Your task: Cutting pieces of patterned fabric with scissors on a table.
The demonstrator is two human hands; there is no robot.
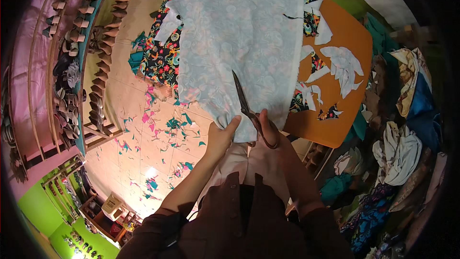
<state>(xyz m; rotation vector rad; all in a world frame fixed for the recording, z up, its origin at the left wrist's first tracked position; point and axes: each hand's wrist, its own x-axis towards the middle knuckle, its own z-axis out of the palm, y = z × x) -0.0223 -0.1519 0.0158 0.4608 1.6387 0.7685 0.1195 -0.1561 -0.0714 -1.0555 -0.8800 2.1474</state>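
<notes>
A wide pale blue-white cloth [235, 29], with a faint print showing through, spreads from my lap over the orange table. Its near edge is pinched between the thumb and fingers of my left hand [221, 138]. In my right hand [269, 132] is a pair of dark metal scissors [243, 100], its handle loops around my fingers and thumb. The blades lie together over the cloth and point away from me. Part of the right hand's grip is hidden by the handles. Black floral fabric [163, 64] sticks out from beneath the cloth's left side.
Cut white and floral scraps [342, 69] lie on the orange table [316, 129] at the right. Teal and pink snippets [177, 127] litter the tiled floor. Racks with shoe forms [101, 74] stand at the left. Heaped fabrics [397, 153] fill the right side.
</notes>
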